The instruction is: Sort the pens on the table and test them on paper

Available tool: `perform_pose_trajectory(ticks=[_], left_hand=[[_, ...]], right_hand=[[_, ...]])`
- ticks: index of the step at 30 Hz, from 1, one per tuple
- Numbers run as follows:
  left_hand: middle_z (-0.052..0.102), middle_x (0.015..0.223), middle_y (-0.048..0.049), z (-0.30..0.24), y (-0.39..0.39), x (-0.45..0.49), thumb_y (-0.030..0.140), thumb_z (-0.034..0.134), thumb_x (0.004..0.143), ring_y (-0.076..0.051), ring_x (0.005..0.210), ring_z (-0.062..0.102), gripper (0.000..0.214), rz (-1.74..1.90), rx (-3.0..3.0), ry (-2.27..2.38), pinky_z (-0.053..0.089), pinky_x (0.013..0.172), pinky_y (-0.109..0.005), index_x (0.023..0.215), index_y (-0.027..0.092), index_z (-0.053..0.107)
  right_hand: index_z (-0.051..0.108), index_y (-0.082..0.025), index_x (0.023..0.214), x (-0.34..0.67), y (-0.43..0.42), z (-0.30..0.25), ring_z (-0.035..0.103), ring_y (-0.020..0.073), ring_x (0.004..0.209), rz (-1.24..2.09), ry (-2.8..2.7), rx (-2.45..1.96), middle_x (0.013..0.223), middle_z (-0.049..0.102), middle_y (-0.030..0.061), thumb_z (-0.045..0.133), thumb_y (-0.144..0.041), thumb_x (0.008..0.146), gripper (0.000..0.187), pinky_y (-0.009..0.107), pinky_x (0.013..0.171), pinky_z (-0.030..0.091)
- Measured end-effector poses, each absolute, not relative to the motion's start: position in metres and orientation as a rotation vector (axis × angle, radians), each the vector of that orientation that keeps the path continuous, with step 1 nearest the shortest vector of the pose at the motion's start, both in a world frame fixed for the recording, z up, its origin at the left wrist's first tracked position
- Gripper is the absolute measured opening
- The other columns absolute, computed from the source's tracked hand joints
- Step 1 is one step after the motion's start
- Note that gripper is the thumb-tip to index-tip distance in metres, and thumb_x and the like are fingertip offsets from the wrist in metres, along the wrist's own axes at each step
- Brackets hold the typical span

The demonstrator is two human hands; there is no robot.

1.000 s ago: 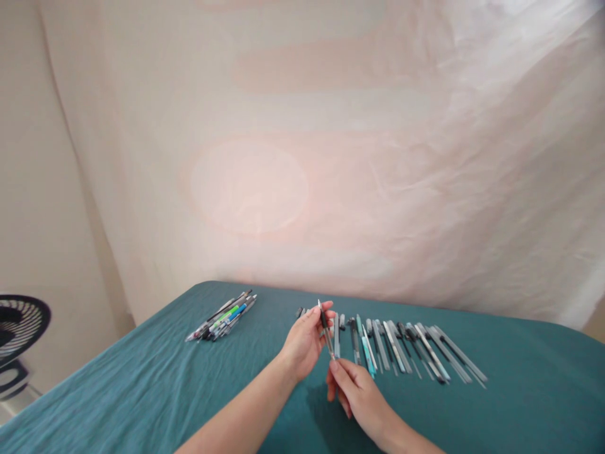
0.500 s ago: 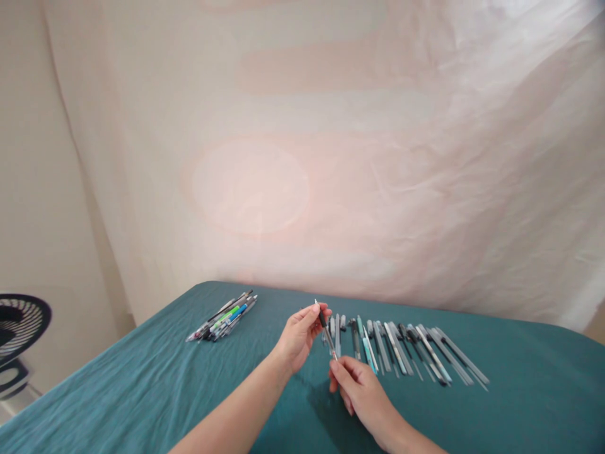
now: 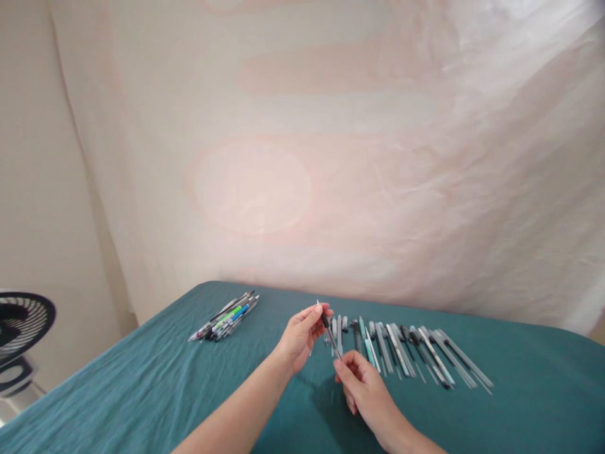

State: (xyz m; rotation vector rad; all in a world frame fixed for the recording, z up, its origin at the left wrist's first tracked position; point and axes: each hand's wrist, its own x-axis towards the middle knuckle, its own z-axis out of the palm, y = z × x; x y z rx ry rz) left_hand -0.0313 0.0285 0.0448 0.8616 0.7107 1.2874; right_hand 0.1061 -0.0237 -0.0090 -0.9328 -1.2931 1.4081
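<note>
Your left hand (image 3: 297, 337) and right hand (image 3: 363, 391) still pinch the pen (image 3: 329, 333) by its two ends, barely shifted since a second ago, so it stays lifted just above the left end of the row of pens (image 3: 416, 356).

Seen from the wearer's own head: two bare forearms, uncovered to the wrist. The left hand (image 3: 297, 340) and right hand (image 3: 365, 392) are bare as well, slender-fingered, with short, unpainted fingernails.
</note>
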Motion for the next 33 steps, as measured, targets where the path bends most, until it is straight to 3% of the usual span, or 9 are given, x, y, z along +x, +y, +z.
perform_pose_trajectory(ticks=[6, 14, 20, 26, 33], left_hand=[[0.064, 0.089, -0.0059, 0.0449, 0.0278, -0.0314, 0.032, 0.06, 0.075, -0.01, 0.076, 0.057, 0.027, 1.268, 0.904, 0.694, 0.045, 0.065, -0.019, 0.095, 0.015, 0.063], [0.065, 0.087, -0.0063, 0.0451, 0.027, -0.0313, 0.032, 0.063, 0.072, -0.01, 0.072, 0.057, 0.029, 1.274, 0.894, 0.709, 0.045, 0.063, -0.019, 0.095, 0.014, 0.064], [0.065, 0.086, -0.0063, 0.0464, 0.0265, -0.0312, 0.032, 0.064, 0.071, -0.01, 0.072, 0.058, 0.028, 1.272, 0.902, 0.713, 0.045, 0.063, -0.02, 0.093, 0.014, 0.065], [0.064, 0.088, -0.0065, 0.0466, 0.0263, -0.0326, 0.03, 0.063, 0.072, -0.011, 0.072, 0.058, 0.027, 1.268, 0.913, 0.699, 0.046, 0.065, -0.021, 0.094, 0.014, 0.064], [0.065, 0.09, -0.0076, 0.0456, 0.0276, -0.0349, 0.031, 0.062, 0.073, -0.012, 0.075, 0.06, 0.028, 1.265, 0.927, 0.675, 0.047, 0.069, -0.024, 0.095, 0.014, 0.063]], right_hand=[[0.05, -0.017, 0.078, 0.1076, -0.0246, -0.0056, 0.032, 0.003, 0.032, 1.491, -1.256, -0.934, 0.049, 0.04, -0.008, 0.039, -0.053, 0.082, 0.038, 0.015, 0.031, 0.027], [0.044, -0.019, 0.073, 0.1058, -0.023, -0.0095, 0.03, 0.0008, 0.03, 1.401, -1.249, -0.908, 0.055, 0.045, -0.0084, 0.052, -0.049, 0.077, 0.031, 0.014, 0.029, 0.024], [0.049, -0.017, 0.08, 0.107, -0.0243, -0.004, 0.033, 0.0033, 0.034, 1.491, -1.202, -0.928, 0.054, 0.044, -0.006, 0.04, -0.053, 0.081, 0.037, 0.015, 0.03, 0.028], [0.043, -0.02, 0.077, 0.1054, -0.0236, -0.0084, 0.031, 0.0017, 0.033, 1.392, -1.25, -0.927, 0.056, 0.041, -0.0088, 0.05, -0.049, 0.078, 0.03, 0.014, 0.029, 0.026], [0.04, -0.021, 0.082, 0.1056, -0.0235, -0.0076, 0.029, 0.0024, 0.033, 1.423, -1.29, -0.941, 0.054, 0.041, -0.0096, 0.047, -0.049, 0.079, 0.029, 0.014, 0.029, 0.027]])
